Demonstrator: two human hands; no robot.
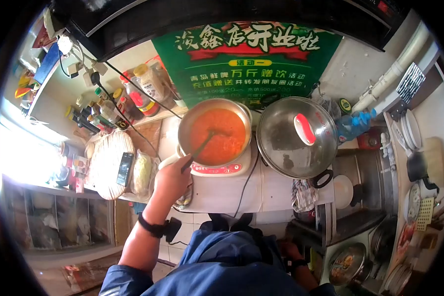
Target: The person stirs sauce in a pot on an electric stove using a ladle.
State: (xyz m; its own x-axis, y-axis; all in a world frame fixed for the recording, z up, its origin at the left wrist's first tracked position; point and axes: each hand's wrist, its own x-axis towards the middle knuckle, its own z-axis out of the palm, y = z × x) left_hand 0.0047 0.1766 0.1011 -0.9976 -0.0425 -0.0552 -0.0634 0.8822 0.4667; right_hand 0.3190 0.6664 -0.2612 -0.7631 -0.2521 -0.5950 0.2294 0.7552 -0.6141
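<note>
My left hand [173, 178] is closed round the handle of a dark stirring utensil [201, 146], just off the near left rim of a steel pot. The utensil's far end dips into red-orange sauce [218, 133] inside the pot [183, 129]. Beneath the pot is a white electric cooker base [221, 168] with a red control panel. Low beside my body hangs my right hand [290, 250], dim and partly in shadow; its fingers are too dark to make out.
Right of the pot stands a wide pan with a glass lid [293, 153]. Bottles and jars [143, 93] line the back left. A phone [125, 167] lies on a round woven board [106, 160]. The sink [367, 172] is at the right. A black cord [246, 185] crosses the counter.
</note>
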